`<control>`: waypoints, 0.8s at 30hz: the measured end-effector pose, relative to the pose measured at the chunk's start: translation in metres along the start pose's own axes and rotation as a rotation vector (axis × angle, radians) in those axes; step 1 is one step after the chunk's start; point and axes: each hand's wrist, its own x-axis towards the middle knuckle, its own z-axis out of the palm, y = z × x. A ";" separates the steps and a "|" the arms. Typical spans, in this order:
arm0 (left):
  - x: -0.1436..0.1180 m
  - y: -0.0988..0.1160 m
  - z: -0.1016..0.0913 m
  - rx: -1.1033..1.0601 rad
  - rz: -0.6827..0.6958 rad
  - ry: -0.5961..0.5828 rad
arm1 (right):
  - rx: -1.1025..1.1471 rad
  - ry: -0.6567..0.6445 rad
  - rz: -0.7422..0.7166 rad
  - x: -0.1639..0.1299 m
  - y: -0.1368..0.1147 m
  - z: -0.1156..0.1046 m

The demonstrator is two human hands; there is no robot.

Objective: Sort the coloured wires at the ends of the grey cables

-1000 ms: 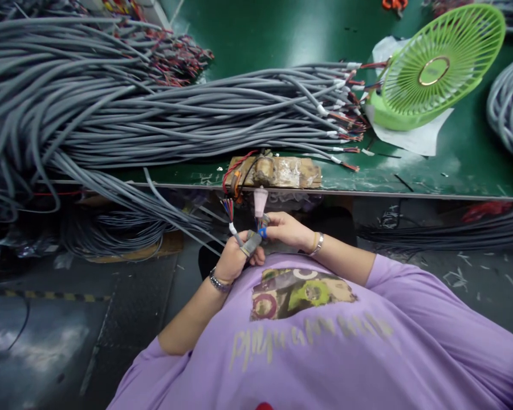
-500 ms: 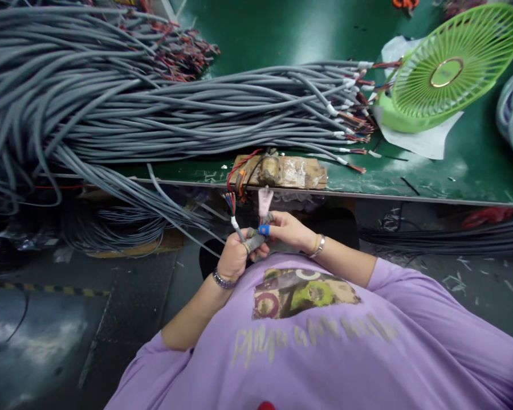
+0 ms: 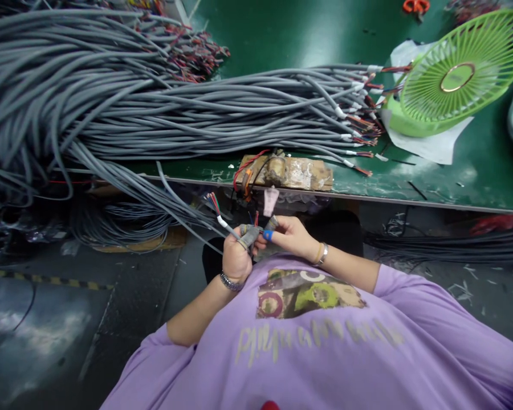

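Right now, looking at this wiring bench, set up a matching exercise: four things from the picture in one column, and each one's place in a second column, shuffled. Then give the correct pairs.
Things:
1. green fan
2. grey cable end with coloured wires
3. taped wooden block
4. orange scissors

Places:
A. at the near edge of the bench, just above the hands
B. far edge of the bench, top of the view
C. lying on white paper at the right of the bench
D. gripped in the left hand

Pairs: 1-C, 2-D, 3-A, 4-B
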 end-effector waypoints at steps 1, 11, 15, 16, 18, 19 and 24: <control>0.000 0.001 0.000 -0.005 -0.004 0.001 | -0.028 -0.022 -0.016 -0.002 -0.001 -0.001; -0.006 -0.002 -0.004 0.148 -0.056 -0.087 | 0.063 0.012 0.141 0.007 -0.002 -0.002; -0.003 -0.004 -0.007 0.223 -0.210 -0.250 | -0.062 -0.108 0.089 0.007 -0.002 0.002; -0.003 -0.004 -0.007 0.237 -0.246 -0.276 | -0.113 -0.113 0.071 0.007 -0.002 0.001; -0.003 -0.003 -0.008 0.253 -0.269 -0.289 | -0.142 -0.071 0.049 0.007 0.000 0.000; -0.003 -0.002 -0.008 0.254 -0.252 -0.274 | -0.117 -0.043 0.057 0.007 0.001 -0.001; -0.007 0.000 -0.004 0.226 -0.117 -0.170 | 0.055 -0.003 0.134 0.008 0.004 -0.004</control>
